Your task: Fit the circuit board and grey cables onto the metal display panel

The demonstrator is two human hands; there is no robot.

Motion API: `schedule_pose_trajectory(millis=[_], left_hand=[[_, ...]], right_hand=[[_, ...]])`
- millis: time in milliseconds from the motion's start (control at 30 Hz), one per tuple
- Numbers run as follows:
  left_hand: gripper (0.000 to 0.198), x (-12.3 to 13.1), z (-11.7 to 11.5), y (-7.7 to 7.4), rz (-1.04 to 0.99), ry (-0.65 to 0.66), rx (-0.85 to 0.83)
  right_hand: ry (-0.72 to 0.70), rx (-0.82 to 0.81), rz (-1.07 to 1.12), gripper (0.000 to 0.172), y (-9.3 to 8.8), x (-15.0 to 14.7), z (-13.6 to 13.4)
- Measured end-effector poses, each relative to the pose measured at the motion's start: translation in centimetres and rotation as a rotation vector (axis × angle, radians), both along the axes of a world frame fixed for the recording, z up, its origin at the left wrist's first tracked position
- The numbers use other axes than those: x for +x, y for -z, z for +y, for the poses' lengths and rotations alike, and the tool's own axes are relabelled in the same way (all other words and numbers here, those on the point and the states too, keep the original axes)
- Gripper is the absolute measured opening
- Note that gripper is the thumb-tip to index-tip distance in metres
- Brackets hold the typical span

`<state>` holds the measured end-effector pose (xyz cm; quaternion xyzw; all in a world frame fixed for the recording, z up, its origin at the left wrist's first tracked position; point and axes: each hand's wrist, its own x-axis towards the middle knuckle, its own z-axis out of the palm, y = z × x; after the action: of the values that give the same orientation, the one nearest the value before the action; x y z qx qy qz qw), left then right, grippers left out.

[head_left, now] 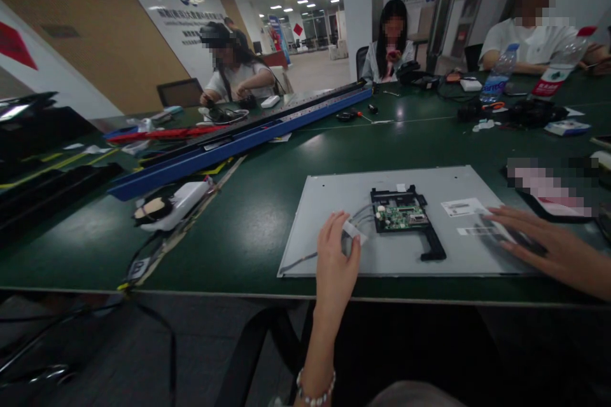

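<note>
Seemingly pinched by left hand, white connector, beside circuit board

- The panel lies flat on the worktop, near its front edge.
- The circuit board sits on the panel's middle, with a label to its right.
- The left hand is on the panel's left part, pinching a small tab. The right hand lies flat across the panel's right edge.
- A long rail runs behind and to the left of the panel.
- A bottle stands well behind the panel, to the right.
</note>
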<state>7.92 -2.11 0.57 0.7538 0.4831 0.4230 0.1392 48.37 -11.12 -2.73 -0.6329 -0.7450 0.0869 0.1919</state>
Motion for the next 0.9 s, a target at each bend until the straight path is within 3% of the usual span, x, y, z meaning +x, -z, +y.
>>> schedule_pose_trajectory(millis=[167, 367, 667, 900], left_hand=[[0.025, -0.1, -0.5, -0.5, -0.138, -0.048, 0.028], [0.018, -0.1, -1.1, -1.0, -0.207, -0.152, 0.181], [0.02, 0.1, -1.7, -1.0, -0.169, -0.177, 0.25], [0.02, 0.2, -2.0, -1.2, -0.17, -0.151, 0.215]], right_hand=[[-0.03, -0.028, -0.079, 0.069, 1.6, -0.2, -0.9], [-0.07, 0.002, -0.208, 0.069, 0.9, -2.9, 0.0], [-0.354, -0.009, -0.145, 0.064, -2.0, -11.0, 3.3], [-0.52, 0.031, -0.124, 0.069, -2.7, -17.5, 6.5]])
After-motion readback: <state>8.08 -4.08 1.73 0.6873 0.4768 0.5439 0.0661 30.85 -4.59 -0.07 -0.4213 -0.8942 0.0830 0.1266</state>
